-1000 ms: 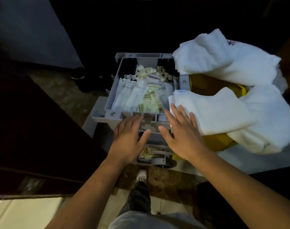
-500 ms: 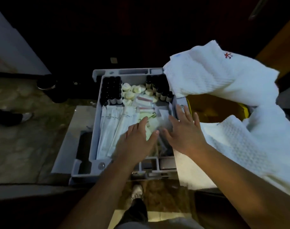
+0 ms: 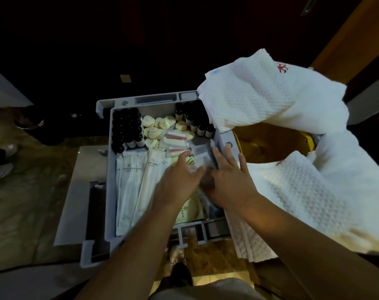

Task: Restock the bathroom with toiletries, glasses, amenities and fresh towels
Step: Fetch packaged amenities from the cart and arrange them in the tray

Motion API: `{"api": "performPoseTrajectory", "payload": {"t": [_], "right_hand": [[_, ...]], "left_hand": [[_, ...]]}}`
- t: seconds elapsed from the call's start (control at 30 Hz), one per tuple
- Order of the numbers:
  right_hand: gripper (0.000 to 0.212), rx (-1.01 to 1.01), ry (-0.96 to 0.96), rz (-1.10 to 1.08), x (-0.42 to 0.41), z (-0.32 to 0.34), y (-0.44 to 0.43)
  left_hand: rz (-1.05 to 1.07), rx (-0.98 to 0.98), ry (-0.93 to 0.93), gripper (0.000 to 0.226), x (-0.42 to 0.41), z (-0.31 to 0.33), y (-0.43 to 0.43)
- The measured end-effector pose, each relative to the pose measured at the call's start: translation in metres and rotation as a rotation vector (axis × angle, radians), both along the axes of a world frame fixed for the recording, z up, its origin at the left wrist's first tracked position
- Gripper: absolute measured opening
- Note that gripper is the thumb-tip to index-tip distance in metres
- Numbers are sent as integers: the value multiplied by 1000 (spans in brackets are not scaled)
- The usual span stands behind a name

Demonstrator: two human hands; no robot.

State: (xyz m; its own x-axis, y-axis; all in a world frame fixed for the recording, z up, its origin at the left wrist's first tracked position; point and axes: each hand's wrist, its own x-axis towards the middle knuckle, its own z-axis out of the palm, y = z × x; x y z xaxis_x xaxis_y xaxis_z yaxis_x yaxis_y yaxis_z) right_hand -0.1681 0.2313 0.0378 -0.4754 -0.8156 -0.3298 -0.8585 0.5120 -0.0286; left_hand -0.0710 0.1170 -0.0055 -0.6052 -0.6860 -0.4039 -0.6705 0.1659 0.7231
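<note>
A grey amenity tray on a cart holds dark small bottles, round wrapped soaps, long white packets and clear sachets. My left hand reaches into the tray's right half with fingers extended over the flat packets. My right hand lies beside it with fingers spread, touching packets near the tray's right wall. I cannot make out any item gripped by either hand. White textured towels drape over the cart to the right.
A yellow bag opens under the towels on the right. A dark bin stands on the marbled floor at left. A wooden door panel rises at the top right. My shoe shows under the tray.
Both hands moved from the tray's near edge forward into the tray, over the packets. The view came closer and tilted down over the tray.
</note>
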Motion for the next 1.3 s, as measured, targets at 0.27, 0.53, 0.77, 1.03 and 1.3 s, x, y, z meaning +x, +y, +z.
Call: {"api": "performPoseTrajectory", "payload": {"t": [0.27, 0.53, 0.77, 1.03, 1.3], "right_hand": [[55, -25, 4, 27, 4, 1, 9], [75, -467, -170, -170, -2, 16, 23], [91, -832, -607, -396, -15, 59, 52], [81, -904, -997, -366, -8, 112, 100], [44, -881, -1115, -321, 20, 111, 163]], "left_hand": [[36, 20, 48, 68, -6, -4, 0], [180, -56, 345, 53, 3, 48, 3], [-19, -169, 445, 60, 17, 118, 9], [-247, -34, 507, 64, 38, 173, 50], [-295, 85, 531, 61, 65, 173, 120]]}}
